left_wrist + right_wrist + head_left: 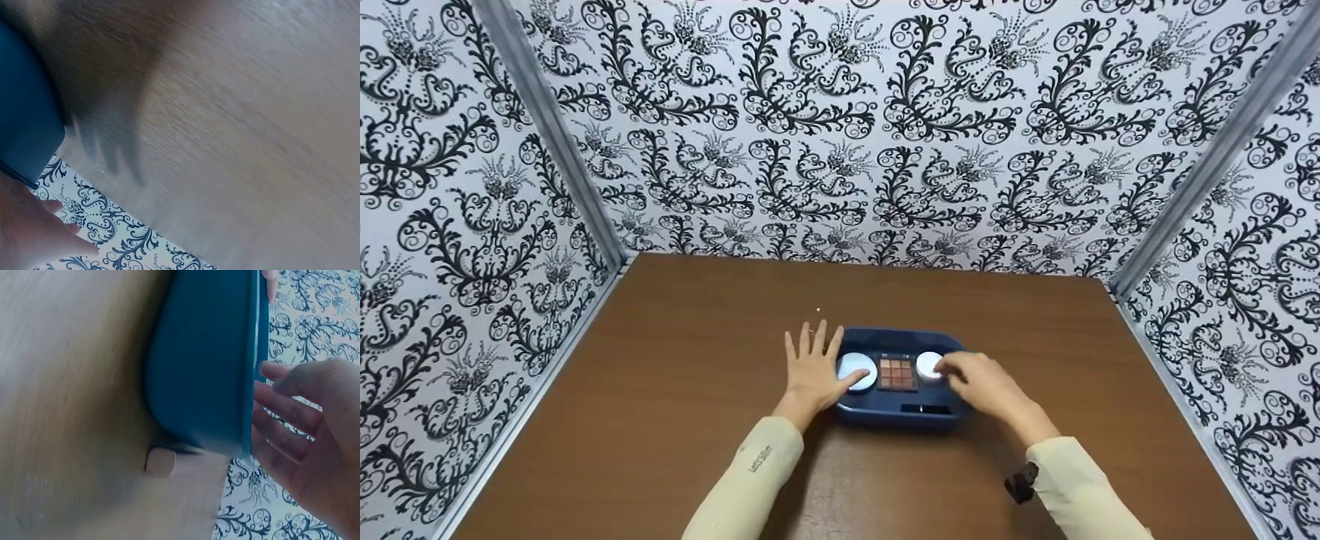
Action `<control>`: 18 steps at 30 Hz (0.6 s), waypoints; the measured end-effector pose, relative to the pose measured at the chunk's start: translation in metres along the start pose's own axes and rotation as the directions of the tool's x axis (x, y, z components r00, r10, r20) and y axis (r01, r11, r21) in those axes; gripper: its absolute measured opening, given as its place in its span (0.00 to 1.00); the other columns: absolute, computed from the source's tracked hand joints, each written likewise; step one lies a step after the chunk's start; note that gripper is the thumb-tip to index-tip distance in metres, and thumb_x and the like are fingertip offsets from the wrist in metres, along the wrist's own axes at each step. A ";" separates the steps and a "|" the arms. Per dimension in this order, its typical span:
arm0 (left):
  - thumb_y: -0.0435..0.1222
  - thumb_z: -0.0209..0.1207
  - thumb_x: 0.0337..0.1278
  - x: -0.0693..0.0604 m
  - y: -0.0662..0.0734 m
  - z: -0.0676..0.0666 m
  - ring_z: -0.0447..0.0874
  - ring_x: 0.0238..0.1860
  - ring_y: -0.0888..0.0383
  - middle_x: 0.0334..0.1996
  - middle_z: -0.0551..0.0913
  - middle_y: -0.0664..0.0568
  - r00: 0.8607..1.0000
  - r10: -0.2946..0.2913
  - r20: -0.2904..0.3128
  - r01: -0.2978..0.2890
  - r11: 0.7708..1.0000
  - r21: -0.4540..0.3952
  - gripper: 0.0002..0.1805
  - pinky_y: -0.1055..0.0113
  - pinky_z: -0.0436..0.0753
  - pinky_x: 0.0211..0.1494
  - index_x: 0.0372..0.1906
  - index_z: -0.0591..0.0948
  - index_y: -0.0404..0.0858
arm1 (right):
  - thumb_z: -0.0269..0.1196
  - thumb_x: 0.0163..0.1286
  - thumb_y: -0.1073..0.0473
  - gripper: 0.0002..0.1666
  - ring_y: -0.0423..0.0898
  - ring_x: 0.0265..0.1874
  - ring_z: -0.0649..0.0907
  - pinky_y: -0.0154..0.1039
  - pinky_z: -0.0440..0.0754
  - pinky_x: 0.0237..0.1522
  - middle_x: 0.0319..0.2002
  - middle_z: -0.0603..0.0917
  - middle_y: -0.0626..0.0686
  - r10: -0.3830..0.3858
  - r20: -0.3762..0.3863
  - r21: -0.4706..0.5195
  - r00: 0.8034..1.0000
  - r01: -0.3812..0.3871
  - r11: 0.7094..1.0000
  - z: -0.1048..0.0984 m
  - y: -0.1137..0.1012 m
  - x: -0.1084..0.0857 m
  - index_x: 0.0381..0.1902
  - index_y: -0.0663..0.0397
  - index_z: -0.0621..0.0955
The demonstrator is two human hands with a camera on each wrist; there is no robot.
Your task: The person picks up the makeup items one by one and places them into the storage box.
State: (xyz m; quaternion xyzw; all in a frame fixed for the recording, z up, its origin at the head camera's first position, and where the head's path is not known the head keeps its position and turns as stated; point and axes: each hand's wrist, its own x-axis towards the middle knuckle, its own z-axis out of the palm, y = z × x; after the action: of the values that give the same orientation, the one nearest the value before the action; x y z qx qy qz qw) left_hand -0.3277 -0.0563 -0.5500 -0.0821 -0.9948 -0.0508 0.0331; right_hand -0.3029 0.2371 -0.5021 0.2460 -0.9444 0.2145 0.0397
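Note:
A blue tub (885,420) stands on the brown table, holding a white round container (855,367), an eyeshadow palette (897,373), a smaller white round jar (928,366) and a slim black item (926,409). My left hand (814,375) lies at the tub's left side with fingers spread, its thumb over the white round container. Over the right rim reaches my right hand (986,382), whose curled fingers pinch the right edge of the smaller jar. In the right wrist view the tub wall (202,365) hides those fingertips (270,370).
Beside the tub's right end, a small beige block-shaped object (161,462) sits on the table (697,337). Patterned wallpaper panels (840,150) enclose the back and both sides, with grey metal posts (547,127) at the corners.

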 end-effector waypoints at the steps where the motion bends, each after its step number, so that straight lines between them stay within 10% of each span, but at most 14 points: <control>1: 0.80 0.36 0.52 0.000 0.000 0.000 0.41 0.82 0.41 0.81 0.51 0.48 1.000 0.000 0.002 0.000 1.000 -0.001 0.55 0.35 0.41 0.79 0.80 0.51 0.54 | 0.61 0.65 0.68 0.11 0.49 0.42 0.86 0.51 0.84 0.47 0.41 0.88 0.51 0.020 -0.036 -0.010 0.999 -0.020 1.000 -0.002 0.002 0.000 0.43 0.54 0.86; 11: 0.80 0.37 0.51 0.002 0.000 0.002 0.41 0.82 0.41 0.81 0.51 0.47 1.000 -0.004 0.004 0.004 1.000 -0.010 0.56 0.35 0.42 0.79 0.81 0.50 0.54 | 0.62 0.63 0.69 0.17 0.54 0.41 0.87 0.53 0.84 0.41 0.45 0.86 0.56 0.157 -0.260 -0.037 0.953 -0.173 0.984 -0.004 0.025 -0.010 0.49 0.55 0.84; 18: 0.80 0.38 0.52 0.001 0.001 0.000 0.40 0.82 0.41 0.81 0.50 0.48 1.000 -0.003 0.004 0.003 1.000 -0.025 0.55 0.35 0.40 0.79 0.80 0.51 0.54 | 0.66 0.62 0.68 0.22 0.56 0.43 0.87 0.57 0.84 0.44 0.46 0.87 0.58 0.229 -0.233 -0.057 0.945 -0.248 0.967 0.005 0.036 -0.018 0.55 0.56 0.82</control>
State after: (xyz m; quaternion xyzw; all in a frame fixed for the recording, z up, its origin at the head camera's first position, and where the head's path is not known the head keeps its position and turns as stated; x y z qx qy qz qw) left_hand -0.3289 -0.0557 -0.5498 -0.0810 -0.9943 -0.0630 0.0300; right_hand -0.3041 0.2709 -0.5237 0.1021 -0.9649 0.2036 0.1304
